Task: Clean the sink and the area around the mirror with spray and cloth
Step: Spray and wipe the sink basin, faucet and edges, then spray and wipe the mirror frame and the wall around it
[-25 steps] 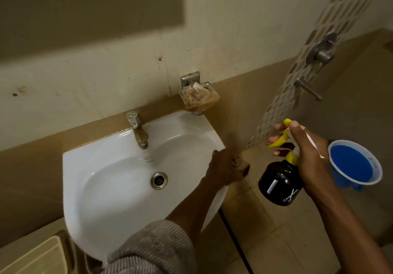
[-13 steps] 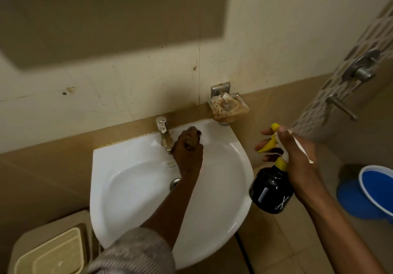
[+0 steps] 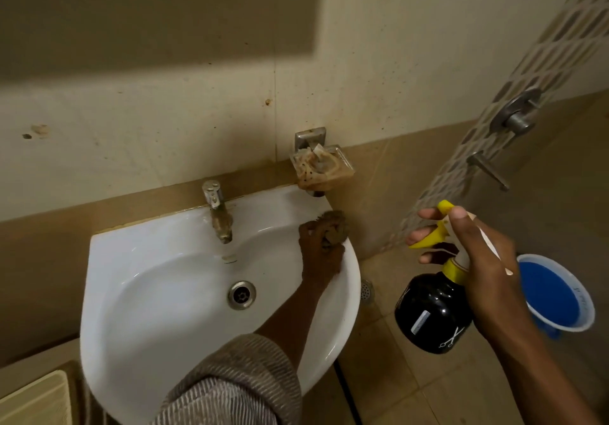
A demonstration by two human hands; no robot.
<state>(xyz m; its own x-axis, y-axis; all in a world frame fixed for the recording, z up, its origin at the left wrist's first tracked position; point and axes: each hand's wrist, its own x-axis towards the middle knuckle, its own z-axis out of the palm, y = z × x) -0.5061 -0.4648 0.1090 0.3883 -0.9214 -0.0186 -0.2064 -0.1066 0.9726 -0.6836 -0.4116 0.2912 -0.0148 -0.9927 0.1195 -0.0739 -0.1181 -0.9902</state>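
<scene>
The wall (image 3: pixel 197 111) behind the fixture is cream tile with scattered brown spots and a darker tan band along its lower part. A patterned strip of mosaic tile (image 3: pixel 514 101) runs diagonally on the right wall, carrying a metal shower valve (image 3: pixel 517 118) and a lever tap (image 3: pixel 487 170) below it.

The white sink (image 3: pixel 148 309) is mounted against the tan band. Its drain (image 3: pixel 241 294) sits at the bowl's centre and a tarnished metal tap (image 3: pixel 217 210) stands at the back rim. A wall-fixed soap dish (image 3: pixel 321 167), heavily stained brown, hangs just above the sink's rear right corner.

On the floor to the right stands a blue bucket (image 3: pixel 553 292) with a pale rim. A cream-coloured lidded container (image 3: pixel 36 401) shows at the lower left corner.

The spray bottle (image 3: pixel 431 312), black with a yellow trigger head, is held in the air to the right of the sink, above the floor tiles. The right hand (image 3: pixel 478 259) grips its neck, fingers curled over the trigger.

The left hand (image 3: pixel 321 253), reaching from a striped grey sleeve (image 3: pixel 230 385), is closed round a crumpled brown cloth (image 3: pixel 334 226) and presses it on the sink's right rear rim, just beneath the soap dish.
</scene>
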